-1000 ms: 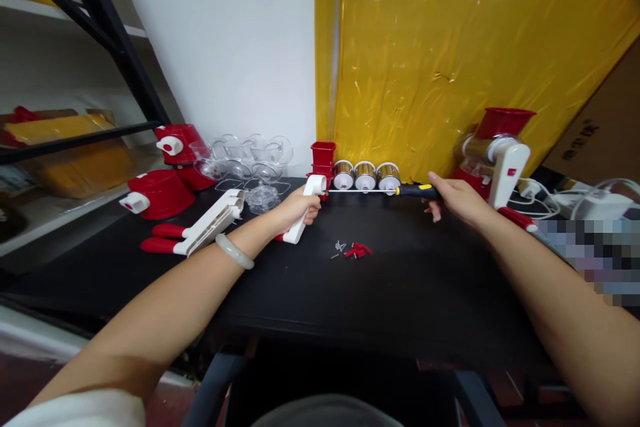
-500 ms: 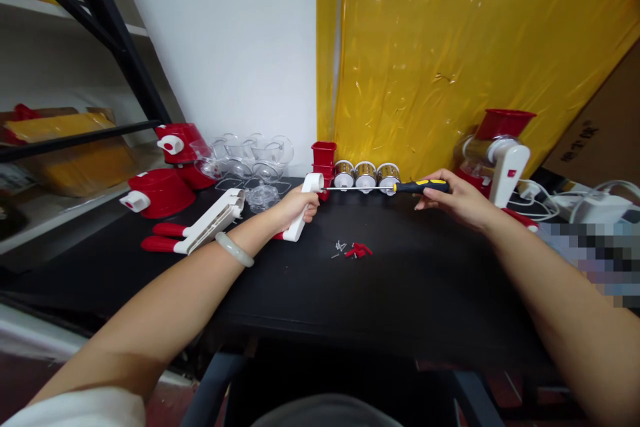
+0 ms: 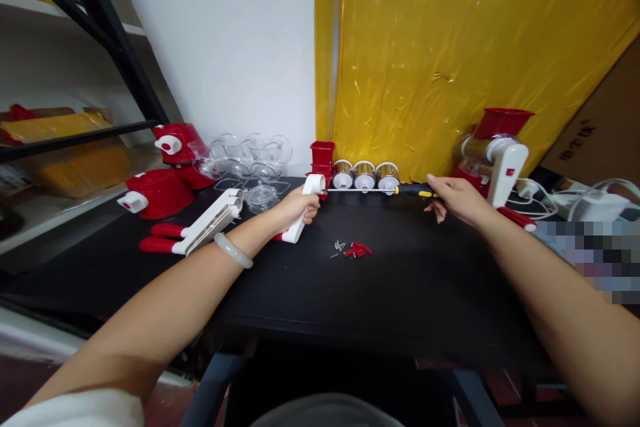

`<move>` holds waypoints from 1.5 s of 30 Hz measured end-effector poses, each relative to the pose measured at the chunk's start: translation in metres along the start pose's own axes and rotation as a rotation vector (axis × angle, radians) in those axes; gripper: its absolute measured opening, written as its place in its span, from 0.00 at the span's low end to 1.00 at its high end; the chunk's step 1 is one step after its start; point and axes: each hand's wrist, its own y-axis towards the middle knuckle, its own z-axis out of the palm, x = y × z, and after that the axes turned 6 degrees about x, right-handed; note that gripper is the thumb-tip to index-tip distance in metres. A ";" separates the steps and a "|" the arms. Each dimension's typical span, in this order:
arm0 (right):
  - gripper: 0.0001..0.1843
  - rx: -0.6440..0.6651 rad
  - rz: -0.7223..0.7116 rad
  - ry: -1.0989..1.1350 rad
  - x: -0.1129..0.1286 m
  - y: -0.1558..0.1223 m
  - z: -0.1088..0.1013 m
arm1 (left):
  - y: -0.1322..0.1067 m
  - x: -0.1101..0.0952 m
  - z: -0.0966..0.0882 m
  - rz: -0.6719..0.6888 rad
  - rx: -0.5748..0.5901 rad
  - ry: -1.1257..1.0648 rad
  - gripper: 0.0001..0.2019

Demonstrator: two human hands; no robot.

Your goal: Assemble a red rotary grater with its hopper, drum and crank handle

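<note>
My left hand (image 3: 300,208) is closed round a white crank handle (image 3: 315,183) with a red grip, held up over the table. A screwdriver (image 3: 413,191) with a black and yellow handle lies level, its long shaft reaching left to the crank's upper end. Its tip is too small to make out there. At the other end, my right hand (image 3: 456,198) pinches the back of the screwdriver handle, thumb on top and some fingers loosely curled below. Small screws (image 3: 339,246) and red plastic pieces (image 3: 358,250) lie on the black table (image 3: 400,307) below.
Two white cranks (image 3: 210,221) with red grips lie left, near red housings (image 3: 159,193) and clear plastic parts (image 3: 263,195). Grater drums (image 3: 365,175) and a red hopper part (image 3: 323,157) stand at the back. An assembled grater (image 3: 507,167) stands right, beside white cables (image 3: 540,203).
The screwdriver handle has turned, and my right hand has shifted slightly right along it, with its thumb now on top. My left hand and the crank stay nearly in place.
</note>
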 end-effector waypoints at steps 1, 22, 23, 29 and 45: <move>0.29 -0.007 0.023 -0.001 0.000 0.000 0.000 | 0.000 0.000 0.001 0.000 0.001 -0.002 0.13; 0.26 0.054 -0.067 0.161 0.000 -0.002 -0.003 | 0.004 0.003 -0.003 0.032 -0.020 -0.036 0.12; 0.26 0.049 -0.076 0.109 -0.001 -0.001 -0.003 | 0.004 0.003 -0.003 0.033 -0.023 -0.036 0.12; 0.22 0.015 -0.125 -0.085 -0.002 0.001 -0.007 | 0.003 0.003 -0.003 0.031 -0.031 -0.026 0.12; 0.31 -0.029 0.038 -0.167 -0.001 0.001 -0.001 | 0.000 0.000 0.000 0.035 -0.037 0.010 0.13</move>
